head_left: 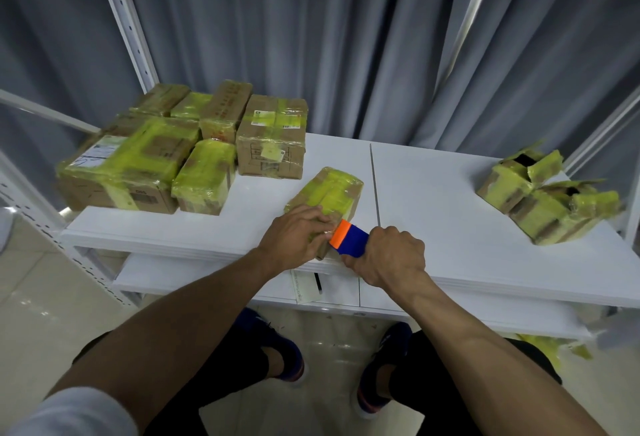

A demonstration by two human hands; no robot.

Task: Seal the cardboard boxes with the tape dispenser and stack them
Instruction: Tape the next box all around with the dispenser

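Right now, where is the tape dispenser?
Head view, centre: the right hand grips the tape dispenser at the table's near edge, against the small box.

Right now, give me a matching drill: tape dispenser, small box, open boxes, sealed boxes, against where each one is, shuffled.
Things
1. tape dispenser
2. small box
3. open boxes
4. sealed boxes

Places
A. far right of the table, flaps up
B. gripped by the right hand
C. back left of the table, packed together
D. near edge of the table, held by the left hand

Pairs: 1-B, 2-D, 3-A, 4-C
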